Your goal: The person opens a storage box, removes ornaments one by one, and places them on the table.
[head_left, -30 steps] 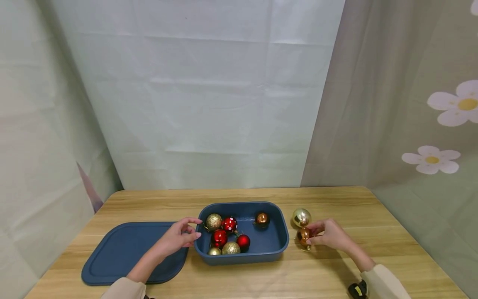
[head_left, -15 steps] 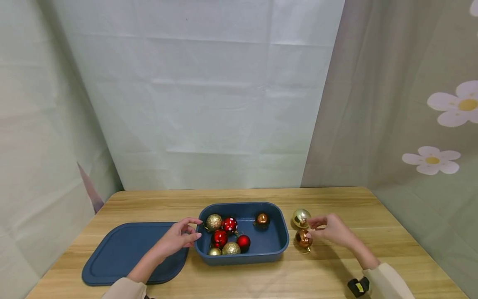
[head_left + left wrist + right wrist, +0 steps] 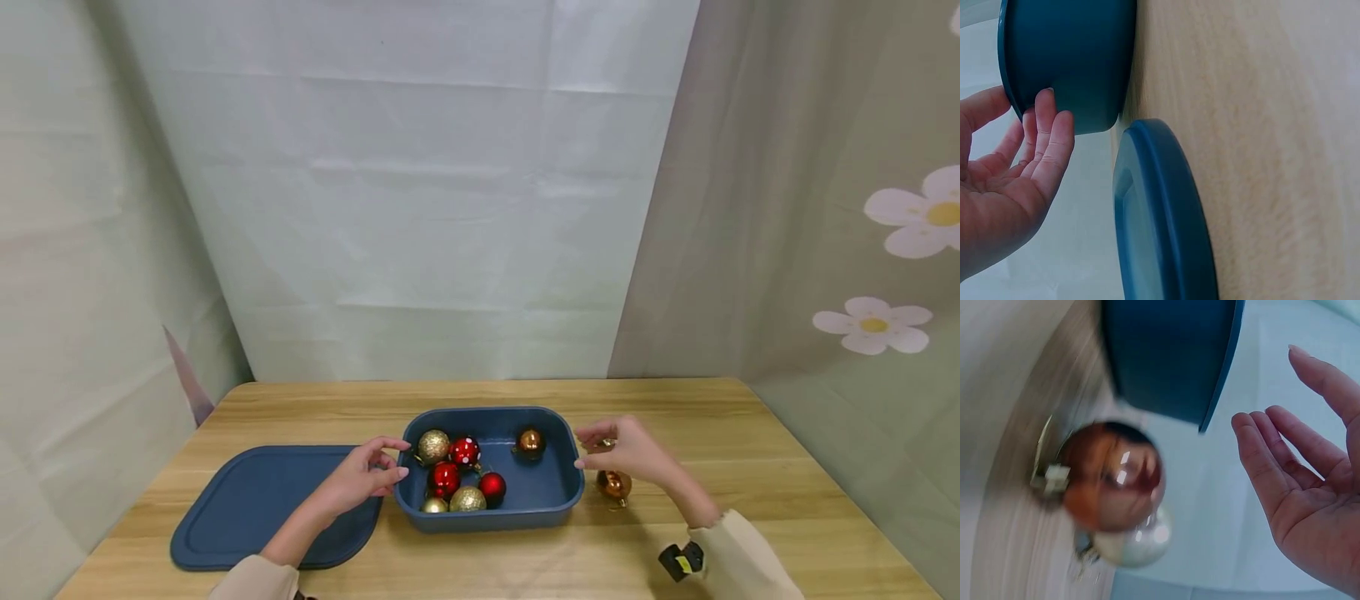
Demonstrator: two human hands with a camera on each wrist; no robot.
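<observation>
Since a second ago my right hand [image 3: 628,454] has left the copper ball [image 3: 614,484] and slid left toward the tub [image 3: 558,498]; that ball now lies alone in the head view and the shiny gold one beside it is hidden behind the hand.

Nearest me, both cream sleeves show at the frame bottom. On the worktop [image 3: 787,500] the flat blue lid [image 3: 247,508] lies left, my left forearm crossing over its right end. My left hand [image 3: 360,479] is at the tub's left end, fingers [image 3: 1047,134] nearly straight and lightly spread; the left wrist view shows the fingertips against the tub wall [image 3: 1072,56], holding nothing.

Inside the tub I count seven balls: two glitter gold ones, one small gold one [image 3: 433,505] at the near wall, two plain red ones, one red with white dots [image 3: 465,451], and one copper ball [image 3: 530,442] alone at the far right.

Right of the tub, my right hand hovers just over the rim's right end, fingers [image 3: 1272,469] extended and relaxed, palm bare. The right wrist view shows the copper ball [image 3: 1110,478] on the worktop with the pale gold ball [image 3: 1135,544] touching it behind, both apart from the hand. So two balls lie outside the tub.

Behind it all hangs a pale cloth backdrop, with two white flowers [image 3: 873,323] printed at right.
</observation>
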